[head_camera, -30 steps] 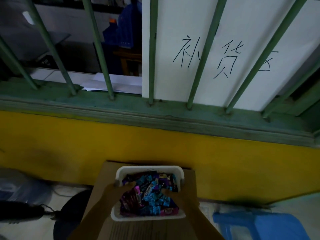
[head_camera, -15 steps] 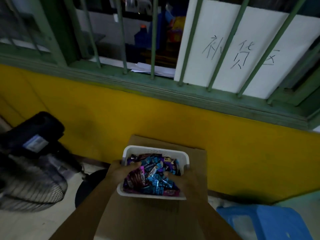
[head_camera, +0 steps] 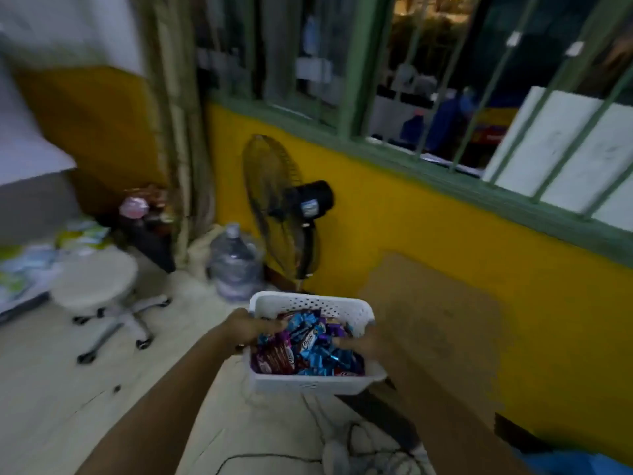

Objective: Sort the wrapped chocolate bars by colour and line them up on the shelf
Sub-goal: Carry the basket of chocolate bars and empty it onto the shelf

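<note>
Left hand (head_camera: 255,329), right hand (head_camera: 363,344) around basket (head_camera: 308,301) rim (fingers curled)

Storeroom-like room (dim), barred window (head_camera: 356,73), fan (head_camera: 277,207), water jug (head_camera: 234,262)

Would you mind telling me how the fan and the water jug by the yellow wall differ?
The fan is black; the jug is clear plastic. The fan stands much taller than the squat jug. The fan is an open wire cage on a pole; the jug is a closed vessel. Both stand upright on the floor by the wall.
</note>
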